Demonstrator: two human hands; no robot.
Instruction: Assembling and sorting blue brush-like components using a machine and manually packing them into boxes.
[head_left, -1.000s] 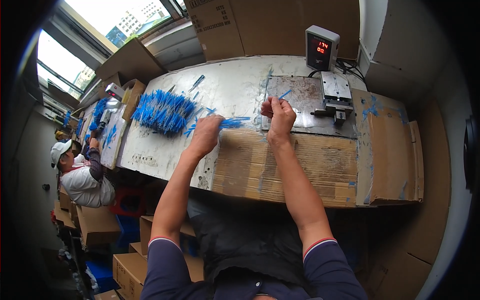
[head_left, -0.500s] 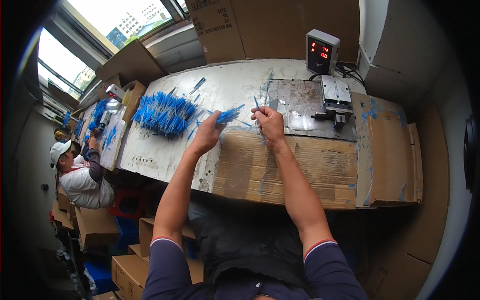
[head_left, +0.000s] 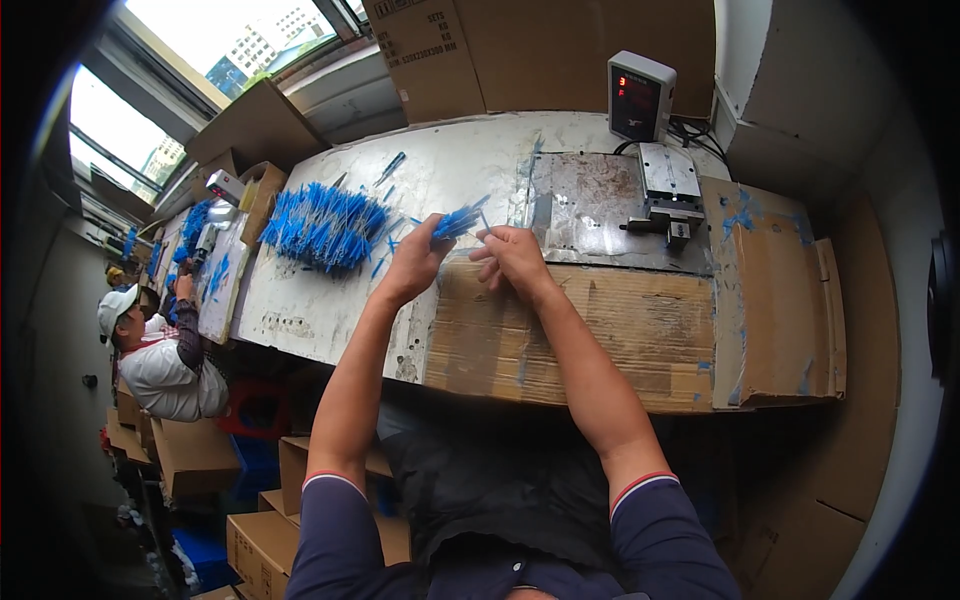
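Observation:
A small bunch of thin blue strips (head_left: 459, 221) sticks out of my left hand (head_left: 413, 266), whose fingers are closed around it above the worktable. Beside the bunch, my right hand (head_left: 518, 262) pinches one slender strip (head_left: 483, 217) upright between thumb and forefinger; its other fingers are loosely bent. The strips' exact kind is too small to make out. To the left lies a large heap of similar blue and whitish strips (head_left: 322, 228), with a few loose ones between it and my left hand.
A metal fixture (head_left: 670, 185) stands on a steel plate (head_left: 585, 205) at the right, with a digital display box (head_left: 640, 97) behind. Cardboard (head_left: 600, 330) covers the near edge. A blue-handled tool (head_left: 390, 168) lies at the back. Another person (head_left: 160, 350) works at the far left.
My right hand has moved left, bringing its strip close to the bunch. My left hand stays nearly in place, still holding the bunch.

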